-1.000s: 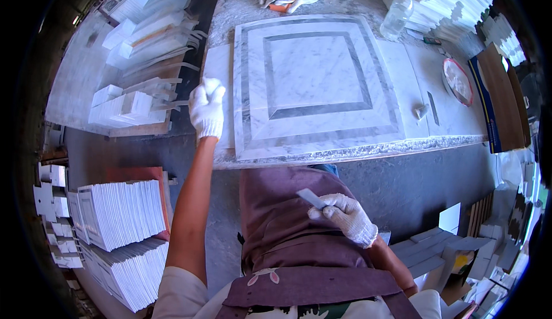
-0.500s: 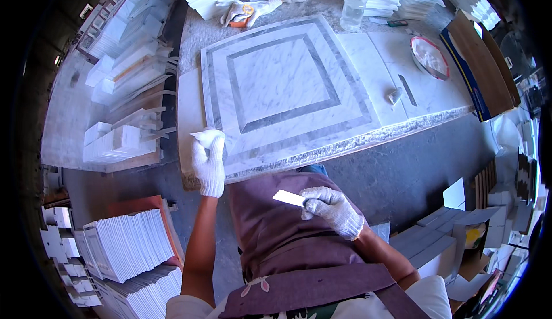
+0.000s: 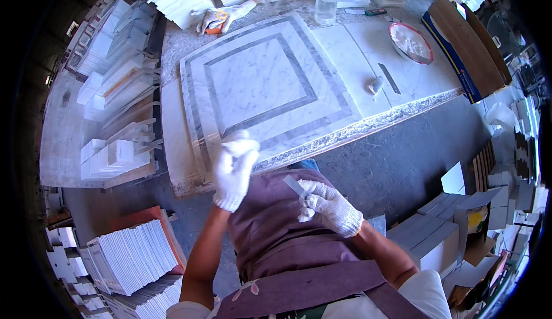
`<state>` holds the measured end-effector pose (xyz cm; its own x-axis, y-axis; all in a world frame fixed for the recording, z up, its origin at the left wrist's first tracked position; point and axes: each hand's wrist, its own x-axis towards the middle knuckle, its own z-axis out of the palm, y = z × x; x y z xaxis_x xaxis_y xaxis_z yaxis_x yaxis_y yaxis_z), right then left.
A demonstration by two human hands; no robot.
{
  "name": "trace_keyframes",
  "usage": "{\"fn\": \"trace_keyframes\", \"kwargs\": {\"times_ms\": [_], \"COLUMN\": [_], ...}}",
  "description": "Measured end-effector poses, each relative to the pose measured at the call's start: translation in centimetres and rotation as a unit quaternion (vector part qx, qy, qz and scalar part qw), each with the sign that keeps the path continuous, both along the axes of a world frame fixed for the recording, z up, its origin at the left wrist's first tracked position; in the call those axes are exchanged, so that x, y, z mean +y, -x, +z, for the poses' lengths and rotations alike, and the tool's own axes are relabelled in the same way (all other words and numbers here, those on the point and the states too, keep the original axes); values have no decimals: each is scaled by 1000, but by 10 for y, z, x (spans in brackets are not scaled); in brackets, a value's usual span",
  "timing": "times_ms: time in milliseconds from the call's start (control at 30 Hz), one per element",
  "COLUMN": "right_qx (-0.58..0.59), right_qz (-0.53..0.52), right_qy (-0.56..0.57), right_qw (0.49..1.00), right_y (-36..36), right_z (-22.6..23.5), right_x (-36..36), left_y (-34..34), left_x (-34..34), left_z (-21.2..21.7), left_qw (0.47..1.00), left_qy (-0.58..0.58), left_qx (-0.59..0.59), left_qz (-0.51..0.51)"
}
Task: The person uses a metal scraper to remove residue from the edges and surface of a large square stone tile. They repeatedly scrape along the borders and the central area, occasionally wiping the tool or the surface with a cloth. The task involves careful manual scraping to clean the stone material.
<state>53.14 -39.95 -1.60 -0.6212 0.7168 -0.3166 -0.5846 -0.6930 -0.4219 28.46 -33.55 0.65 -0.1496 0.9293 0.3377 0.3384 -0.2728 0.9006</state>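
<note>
From where I stand, the right hand, in a white knitted glove, has thumb and fingers clamped on a flat grey metal-looking strip; its free end points up and leftward toward the table, its long axis slanting back down into the grip, in front of the purple cloth apron. The left hand, gloved alike, has its fingers curled toward the thumb; blurred as they are, I cannot tell whether they pinch anything or touch the square white marble panel with two grey bands behind them. That panel lies flat at the near left of the pale, rough-edged stone table, its near side running slantwise along the front edge. To its right sit a red-rimmed round bowl of white stuff and a brown and blue cardboard box; a clear plastic bottle stands behind. Beyond spreads a dark grey floor, with stacked white tiles at lower left.
</note>
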Motion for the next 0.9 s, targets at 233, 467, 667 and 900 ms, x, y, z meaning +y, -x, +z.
{"fn": "trace_keyframes", "kwargs": {"times_ms": [233, 467, 667, 900], "right_qx": [36, -144, -239, -330], "right_qz": [-14, -65, -126, -102], "right_qy": [-19, -37, -154, -172], "right_qw": [999, 987, 950, 923], "right_y": [-18, -29, -27, -22], "right_z": [-10, 9, -8, 15], "right_x": [-1, 14, 28, 44], "left_y": [-45, -17, 37, 32], "left_x": [21, 19, 17, 13], "left_z": [7, 9, 1, 1], "left_qw": [974, 993, 996, 998], "left_qy": [-36, 62, 76, 64], "left_qx": [128, 7, -50, 9], "left_qz": [-185, -99, 14, -10]}}
